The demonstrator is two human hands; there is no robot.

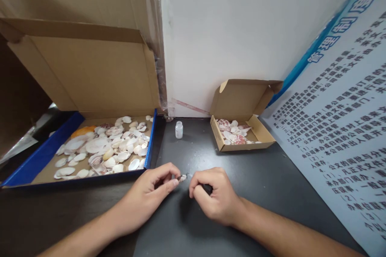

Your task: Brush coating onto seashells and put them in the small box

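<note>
Between the thumb and forefinger of my left hand (pixel 158 184) is a small whitish shell (pixel 183 177) with dark marks. My right hand (pixel 217 196) is closed around a black-handled tool (pixel 207 188). Most of that tool is hidden by my fingers, and a thin dark tip shows close to the shell. I cannot tell whether the tip touches it. Beyond both hands, a small clear bottle (pixel 179 130) with whitish contents stands upright without a cap.
At the left, a blue-sided cardboard box (pixel 150 144) with its lid raised holds many loose shells. A smaller open brown box (pixel 265 138) with shells stands at the back right. A white panel (pixel 223 35) and a printed board (pixel 337 100) bound the dark tabletop (pixel 256 180).
</note>
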